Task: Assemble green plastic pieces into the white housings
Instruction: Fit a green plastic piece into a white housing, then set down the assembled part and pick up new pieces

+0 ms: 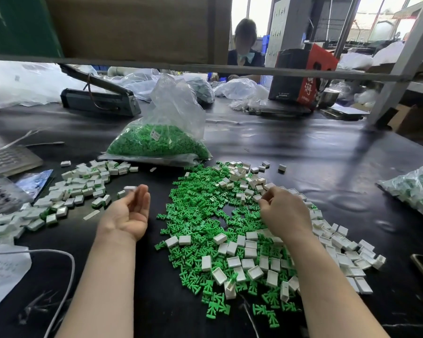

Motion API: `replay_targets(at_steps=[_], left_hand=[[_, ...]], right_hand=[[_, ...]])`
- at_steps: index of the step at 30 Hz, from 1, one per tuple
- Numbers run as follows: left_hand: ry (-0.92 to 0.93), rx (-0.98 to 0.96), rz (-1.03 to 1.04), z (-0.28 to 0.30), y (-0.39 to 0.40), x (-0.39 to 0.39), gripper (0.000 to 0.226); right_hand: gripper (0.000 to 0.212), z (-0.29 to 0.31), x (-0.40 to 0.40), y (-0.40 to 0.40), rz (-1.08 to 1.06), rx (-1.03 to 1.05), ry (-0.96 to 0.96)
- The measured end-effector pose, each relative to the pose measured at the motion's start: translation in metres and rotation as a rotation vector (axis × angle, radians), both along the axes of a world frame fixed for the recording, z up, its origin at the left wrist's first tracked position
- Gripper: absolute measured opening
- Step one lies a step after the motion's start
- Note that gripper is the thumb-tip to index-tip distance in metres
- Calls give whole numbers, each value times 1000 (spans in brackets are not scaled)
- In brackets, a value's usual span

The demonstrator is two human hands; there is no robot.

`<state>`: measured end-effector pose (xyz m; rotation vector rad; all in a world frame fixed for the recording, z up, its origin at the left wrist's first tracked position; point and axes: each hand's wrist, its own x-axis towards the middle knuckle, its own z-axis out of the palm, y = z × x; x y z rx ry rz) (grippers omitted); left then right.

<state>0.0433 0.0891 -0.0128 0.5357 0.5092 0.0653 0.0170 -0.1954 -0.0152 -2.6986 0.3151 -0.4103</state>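
Fingers (266, 197) of the right hand (285, 212) pinch a housing (257, 197) from the pile; left hand (132, 211) lies slack, so lift it clear before fitting a green piece (193, 215).

This is a small factory or assembly workshop, set up for piecework by hand. A long bench covered in a black sheet (291, 147) carries loose heaps of green plastic pieces (200, 215) and white housings (252, 254), with a heap of finished parts (66, 193) to one side. A clear bag of green pieces (161, 140) stands at the back, another bag (415, 191) lies at the right edge. A bag sealer (100, 100) sits further off among crumpled plastic bags (239, 89). Across the bench a second worker (246, 50) sits at the same kind of job, under a metal rack (205, 67) holding a cardboard carton (137, 28), with big industrial windows (259, 11) behind
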Motion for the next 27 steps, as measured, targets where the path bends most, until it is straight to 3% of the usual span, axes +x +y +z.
replay_targets(at_steps=[7, 13, 19, 25, 27], left_hand=[[-189, -256, 265, 5, 14, -9, 36], [-201, -216, 192, 2, 11, -7, 36], [-215, 11, -41, 9, -13, -8, 28], [-222, 554, -296, 14, -46, -14, 16], [-227, 681, -350, 15, -57, -17, 14]], right_hand=[[30, 0, -4, -4, -104, -189, -15], [37, -3, -5, -3, -117, -240, 182], [28, -1, -4, 2, -122, -240, 125], [29, -2, -3, 3, -102, -204, 0], [25, 0, -3, 3, -59, -102, -85]])
